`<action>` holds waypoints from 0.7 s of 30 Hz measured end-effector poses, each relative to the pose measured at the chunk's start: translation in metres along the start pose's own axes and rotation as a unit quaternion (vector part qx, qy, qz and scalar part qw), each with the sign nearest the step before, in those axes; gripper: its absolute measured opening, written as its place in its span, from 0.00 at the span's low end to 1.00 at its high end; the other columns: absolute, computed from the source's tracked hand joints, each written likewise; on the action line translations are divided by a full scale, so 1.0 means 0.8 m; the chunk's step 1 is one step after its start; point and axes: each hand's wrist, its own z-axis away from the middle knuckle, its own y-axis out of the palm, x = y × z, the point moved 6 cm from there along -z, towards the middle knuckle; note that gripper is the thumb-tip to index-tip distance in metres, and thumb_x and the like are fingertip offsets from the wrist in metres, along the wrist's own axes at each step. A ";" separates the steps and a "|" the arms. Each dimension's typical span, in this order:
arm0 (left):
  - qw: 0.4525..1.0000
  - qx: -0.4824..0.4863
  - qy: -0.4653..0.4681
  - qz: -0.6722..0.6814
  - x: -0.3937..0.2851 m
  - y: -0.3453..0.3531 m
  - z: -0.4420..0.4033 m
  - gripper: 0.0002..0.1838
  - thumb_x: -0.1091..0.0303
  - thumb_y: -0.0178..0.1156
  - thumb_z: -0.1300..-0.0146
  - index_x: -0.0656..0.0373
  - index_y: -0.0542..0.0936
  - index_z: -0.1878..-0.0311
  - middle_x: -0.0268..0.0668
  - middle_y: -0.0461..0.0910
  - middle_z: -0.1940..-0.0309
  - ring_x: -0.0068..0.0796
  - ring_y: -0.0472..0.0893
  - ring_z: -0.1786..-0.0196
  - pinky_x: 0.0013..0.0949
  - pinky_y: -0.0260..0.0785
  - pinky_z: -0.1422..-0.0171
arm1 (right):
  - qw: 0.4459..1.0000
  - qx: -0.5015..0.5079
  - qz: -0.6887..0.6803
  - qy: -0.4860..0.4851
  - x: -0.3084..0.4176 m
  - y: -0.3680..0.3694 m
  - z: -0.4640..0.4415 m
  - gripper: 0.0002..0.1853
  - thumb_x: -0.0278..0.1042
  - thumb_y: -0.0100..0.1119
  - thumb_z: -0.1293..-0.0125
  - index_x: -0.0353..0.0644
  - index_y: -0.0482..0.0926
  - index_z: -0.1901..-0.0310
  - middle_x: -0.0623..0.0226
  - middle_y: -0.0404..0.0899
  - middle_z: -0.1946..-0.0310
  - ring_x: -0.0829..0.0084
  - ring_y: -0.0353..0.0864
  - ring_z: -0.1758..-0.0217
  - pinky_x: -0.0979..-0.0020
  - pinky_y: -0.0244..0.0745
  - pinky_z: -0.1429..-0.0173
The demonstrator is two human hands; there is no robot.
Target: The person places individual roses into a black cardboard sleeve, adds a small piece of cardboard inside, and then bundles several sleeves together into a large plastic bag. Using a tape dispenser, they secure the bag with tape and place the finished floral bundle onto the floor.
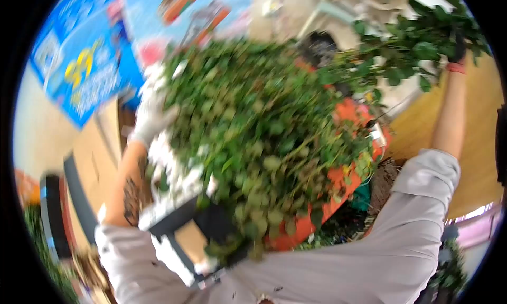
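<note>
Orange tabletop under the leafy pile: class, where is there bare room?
Only slim patches of orange tabletop show, mainly between the leafy pile and the shirt. Tan surface left of the right forearm looks bare, its height unclear. Leaves crowd the middle.

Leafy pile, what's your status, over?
Left hand at the edge of the leafy pile. Right hand gripping leafy stems out to the side. Pile partly covers the orange surface.

Left hand (153, 116), right hand (458, 48) wide apart

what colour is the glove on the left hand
The left-hand glove is white, seen best in the head view.
</note>
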 end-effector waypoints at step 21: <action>0.921 0.345 -0.034 0.176 -0.246 -0.033 0.352 0.17 0.55 0.56 0.47 0.60 0.79 0.64 0.49 0.79 0.68 0.48 0.78 0.61 0.45 0.69 0.55 | 0.972 0.200 0.119 -0.040 0.184 -0.075 0.086 0.22 0.35 0.46 0.33 0.34 0.67 0.40 0.60 0.70 0.43 0.63 0.69 0.41 0.64 0.63 0.36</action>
